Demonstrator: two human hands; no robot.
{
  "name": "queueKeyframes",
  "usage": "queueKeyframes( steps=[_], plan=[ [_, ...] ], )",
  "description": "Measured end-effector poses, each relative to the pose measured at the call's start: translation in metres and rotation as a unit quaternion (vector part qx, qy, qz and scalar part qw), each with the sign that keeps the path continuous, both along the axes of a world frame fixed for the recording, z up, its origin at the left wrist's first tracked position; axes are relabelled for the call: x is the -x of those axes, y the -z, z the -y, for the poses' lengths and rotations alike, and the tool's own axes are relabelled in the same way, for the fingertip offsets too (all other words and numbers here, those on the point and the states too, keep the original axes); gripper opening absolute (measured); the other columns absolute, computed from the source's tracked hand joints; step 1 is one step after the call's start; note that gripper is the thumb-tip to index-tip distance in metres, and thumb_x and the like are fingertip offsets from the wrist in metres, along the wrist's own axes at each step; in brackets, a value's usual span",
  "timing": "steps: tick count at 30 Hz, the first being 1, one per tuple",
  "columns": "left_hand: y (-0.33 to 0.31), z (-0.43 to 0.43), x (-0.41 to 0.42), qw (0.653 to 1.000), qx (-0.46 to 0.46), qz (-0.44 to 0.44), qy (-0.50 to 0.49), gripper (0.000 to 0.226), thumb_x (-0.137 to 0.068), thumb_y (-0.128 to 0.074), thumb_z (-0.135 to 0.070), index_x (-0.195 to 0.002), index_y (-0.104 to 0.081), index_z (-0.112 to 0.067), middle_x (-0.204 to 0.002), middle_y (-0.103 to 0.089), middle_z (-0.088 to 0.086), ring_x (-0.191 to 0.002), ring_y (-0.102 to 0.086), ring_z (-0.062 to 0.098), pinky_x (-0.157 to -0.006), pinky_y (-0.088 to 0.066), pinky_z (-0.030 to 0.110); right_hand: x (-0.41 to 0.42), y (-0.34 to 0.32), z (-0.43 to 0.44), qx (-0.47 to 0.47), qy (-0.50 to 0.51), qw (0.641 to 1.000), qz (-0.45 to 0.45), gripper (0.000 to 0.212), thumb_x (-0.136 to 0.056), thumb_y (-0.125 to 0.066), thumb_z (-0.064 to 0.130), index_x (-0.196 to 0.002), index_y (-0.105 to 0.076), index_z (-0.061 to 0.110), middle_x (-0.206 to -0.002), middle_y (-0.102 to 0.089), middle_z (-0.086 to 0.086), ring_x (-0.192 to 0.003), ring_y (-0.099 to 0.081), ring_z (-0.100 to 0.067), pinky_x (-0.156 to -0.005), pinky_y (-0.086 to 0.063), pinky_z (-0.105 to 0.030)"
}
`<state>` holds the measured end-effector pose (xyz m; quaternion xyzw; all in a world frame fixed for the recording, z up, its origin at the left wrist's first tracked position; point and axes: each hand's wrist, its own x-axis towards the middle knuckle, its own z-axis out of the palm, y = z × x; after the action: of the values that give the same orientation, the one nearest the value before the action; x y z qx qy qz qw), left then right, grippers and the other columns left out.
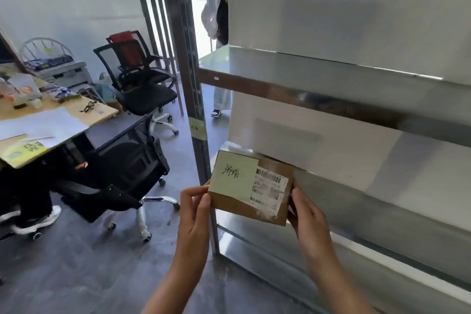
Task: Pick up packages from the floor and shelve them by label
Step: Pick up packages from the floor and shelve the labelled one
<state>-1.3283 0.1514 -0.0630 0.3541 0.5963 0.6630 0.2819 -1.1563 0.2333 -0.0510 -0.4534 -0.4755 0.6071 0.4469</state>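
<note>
Grey floor (84, 267) beside steel shelving (331, 99)

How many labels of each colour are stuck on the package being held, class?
Pale green handwritten note: 1
White printed barcode label: 1
Total: 2 labels on the brown package, which is held by the left hand and right hand.
</note>
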Motion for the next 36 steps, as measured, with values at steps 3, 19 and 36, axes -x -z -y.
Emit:
queueKeyframes(
  steps=[3,19,36],
  plan=[
    [0.005,-0.005,0.037,0.999,0.014,0.015,0.027,0.013,-0.105,-0.04,-0.019,-0.104,-0.053,-0.019,-0.098,-0.07,-0.004,-0.095,-0.067,0.0,-0.084,-0.048,0.02,0.033,0.002,0.005,-0.006,0.025,1.0,0.008,0.038,-0.105,-0.04,0.026,-0.139,-0.057,0.024,-0.123,-0.072,0.01,-0.114,-0.065,-0.001,-0.106,-0.046,-0.026],
    [0.036,-0.107,0.095,0.981,0.076,0.032,0.176,0.024,-0.105,-0.038,-0.008,-0.123,-0.046,-0.022,-0.126,-0.064,-0.007,-0.107,-0.062,-0.011,-0.087,-0.047,0.009,0.082,0.036,-0.076,0.024,0.147,0.989,0.027,0.037,-0.105,-0.043,0.024,-0.137,-0.06,0.018,-0.122,-0.072,-0.001,-0.111,-0.068,-0.012,-0.099,-0.051,-0.034],
    [0.081,-0.194,0.131,0.951,0.14,0.011,0.276,0.032,-0.105,-0.039,-0.015,-0.13,-0.054,-0.029,-0.128,-0.064,-0.01,-0.123,-0.059,0.011,-0.105,-0.047,0.034,0.105,0.067,-0.137,0.077,0.226,0.969,0.062,0.036,-0.103,-0.046,0.022,-0.136,-0.059,0.021,-0.111,-0.071,0.011,-0.101,-0.064,-0.001,-0.089,-0.051,-0.026]
  ],
)
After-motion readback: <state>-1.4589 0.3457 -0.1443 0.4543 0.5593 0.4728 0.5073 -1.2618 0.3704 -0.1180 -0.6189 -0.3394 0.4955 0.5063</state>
